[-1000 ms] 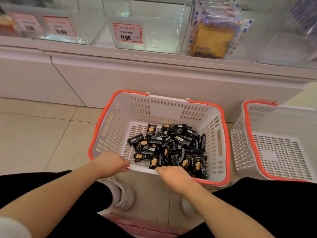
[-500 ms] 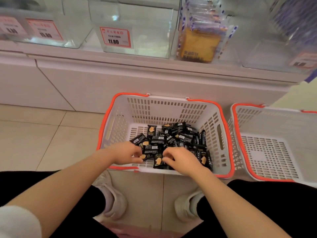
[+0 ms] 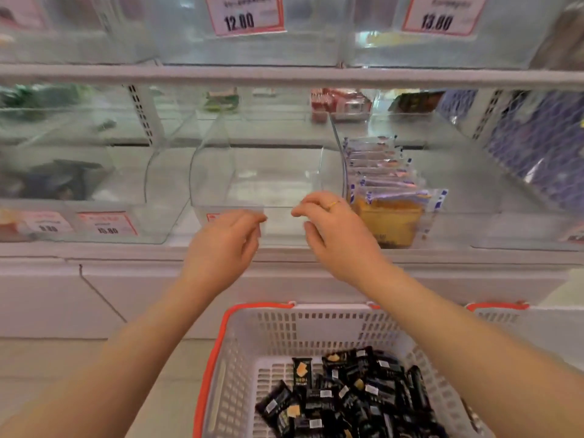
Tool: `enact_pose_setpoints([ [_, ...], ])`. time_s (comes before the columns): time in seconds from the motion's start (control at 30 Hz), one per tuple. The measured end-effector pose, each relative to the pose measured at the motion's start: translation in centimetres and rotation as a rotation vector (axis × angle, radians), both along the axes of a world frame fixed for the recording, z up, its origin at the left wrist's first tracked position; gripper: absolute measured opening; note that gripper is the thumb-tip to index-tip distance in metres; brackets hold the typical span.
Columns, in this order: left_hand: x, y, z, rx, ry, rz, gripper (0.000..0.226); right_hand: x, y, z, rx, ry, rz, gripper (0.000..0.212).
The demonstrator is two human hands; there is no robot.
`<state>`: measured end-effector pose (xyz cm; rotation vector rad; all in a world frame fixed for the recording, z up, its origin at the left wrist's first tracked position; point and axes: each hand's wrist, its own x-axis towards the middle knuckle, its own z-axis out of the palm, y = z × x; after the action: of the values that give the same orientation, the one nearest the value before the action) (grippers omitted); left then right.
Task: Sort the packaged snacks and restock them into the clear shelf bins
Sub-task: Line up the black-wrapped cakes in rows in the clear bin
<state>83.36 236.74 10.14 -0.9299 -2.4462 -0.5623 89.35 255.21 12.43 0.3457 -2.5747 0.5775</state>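
Observation:
Several small black snack packets (image 3: 357, 393) lie heaped in a white basket with an orange rim (image 3: 218, 349) on the floor below me. Above it, on the lowest shelf, stands an empty clear bin (image 3: 252, 184). Both my hands are raised to that bin's front rim. My left hand (image 3: 221, 245) has its fingers loosely curled, and I see no packet in it. My right hand (image 3: 338, 238), with a ring on one finger, is also loosely curled with a gap between thumb and fingers. Whether either hand touches the rim I cannot tell.
To the right of the empty bin, another bin holds upright yellow cake packs (image 3: 388, 216). A bin at the left holds dark packets (image 3: 57, 181). A second white basket (image 3: 505, 314) stands at the right. More bins with price tags (image 3: 246, 17) sit on the shelf above.
Both hands have left the packets in the basket and risen to the front of the empty shelf bin. My view has tilted up from the floor to the shelves.

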Motion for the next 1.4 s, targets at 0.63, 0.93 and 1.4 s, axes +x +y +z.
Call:
enact_pose_setpoints([
  [0.63,-3.2,-1.1,4.7,-0.107,0.143,0.006,0.031,-4.0,0.1,3.8,0.21,-0.324,-0.225,0.013],
  [0.93,4.1,-3.5,2.9,-0.149,0.229,-0.016,0.028,4.0,0.0,1.9,0.167,-0.202,-0.087,0.008],
  [1.4,9.8,-0.4,-1.6,-0.316,0.311,-0.428,0.016,10.2,0.8,-5.5,0.101,0.096,0.05,0.025],
])
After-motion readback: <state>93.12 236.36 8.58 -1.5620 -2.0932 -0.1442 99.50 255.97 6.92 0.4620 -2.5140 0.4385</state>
